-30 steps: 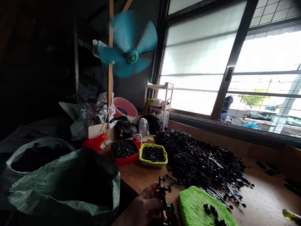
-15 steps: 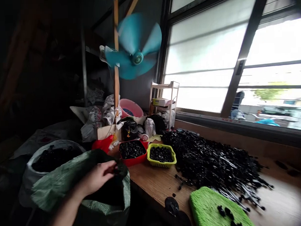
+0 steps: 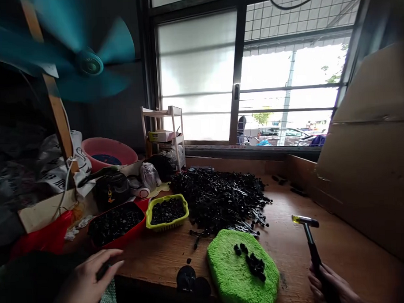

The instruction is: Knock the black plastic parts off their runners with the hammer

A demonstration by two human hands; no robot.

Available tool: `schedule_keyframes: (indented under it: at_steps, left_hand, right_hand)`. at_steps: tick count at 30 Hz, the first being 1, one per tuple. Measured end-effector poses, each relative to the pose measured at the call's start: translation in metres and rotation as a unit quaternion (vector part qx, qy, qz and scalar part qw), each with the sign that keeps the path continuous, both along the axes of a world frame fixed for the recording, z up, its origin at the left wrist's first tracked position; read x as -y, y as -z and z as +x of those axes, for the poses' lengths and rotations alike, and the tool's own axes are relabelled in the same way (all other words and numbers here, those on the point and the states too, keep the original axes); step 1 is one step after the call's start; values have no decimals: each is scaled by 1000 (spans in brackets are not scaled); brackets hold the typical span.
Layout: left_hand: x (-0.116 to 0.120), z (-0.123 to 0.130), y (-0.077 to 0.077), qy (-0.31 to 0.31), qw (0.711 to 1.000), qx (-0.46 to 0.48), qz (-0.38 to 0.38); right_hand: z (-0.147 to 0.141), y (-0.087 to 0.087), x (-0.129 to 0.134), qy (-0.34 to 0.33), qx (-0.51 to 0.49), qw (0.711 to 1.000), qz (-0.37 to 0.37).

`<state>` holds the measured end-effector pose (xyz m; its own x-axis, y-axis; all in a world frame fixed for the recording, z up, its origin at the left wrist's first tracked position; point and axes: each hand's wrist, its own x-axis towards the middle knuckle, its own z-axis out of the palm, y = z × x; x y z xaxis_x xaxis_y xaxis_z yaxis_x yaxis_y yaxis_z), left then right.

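Note:
My left hand [image 3: 89, 279] is at the lower left, over the sack's green edge [image 3: 108, 298], its thumb and fingers curved around a small black part [image 3: 103, 271]. At the lower right, my right hand [image 3: 332, 285] grips the black handle of a small hammer [image 3: 310, 236], whose head has a yellow end. Between the hands lies a bright green fuzzy pad [image 3: 236, 274] with several black parts [image 3: 255, 265] on it. Behind the pad spreads a large heap of black plastic pieces [image 3: 223, 195].
A yellow basket [image 3: 168, 224] and a red container [image 3: 138, 233], both full of small black parts, stand left of the heap. Black discs [image 3: 186, 278] lie at the table's front edge. A cardboard sheet [image 3: 371, 163] rises at right; a blue fan [image 3: 91, 62] spins upper left.
The view has swung right, bringing my right hand with the hammer and the cardboard into sight. My left hand has moved from over the sack's opening to its edge near the table.

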<state>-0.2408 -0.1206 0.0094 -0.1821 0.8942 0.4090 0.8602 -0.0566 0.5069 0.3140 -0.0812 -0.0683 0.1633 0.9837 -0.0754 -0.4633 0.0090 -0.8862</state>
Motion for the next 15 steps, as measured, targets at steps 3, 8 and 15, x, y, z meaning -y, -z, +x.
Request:
schedule_keyframes:
  at_steps: [3,8,15]
  left_hand:
    - [-26,96,-18,172,982,74,-33]
    - [-60,218,-14,380,922,68,-18]
    - [-105,281,-6,466,883,-35,-48]
  right_hand:
    - [0,-1,2,-15,-28,999,0]
    - [-2,-5,4,-17,-27,999,18]
    - [-5,-9,3,-6,-17,999,30]
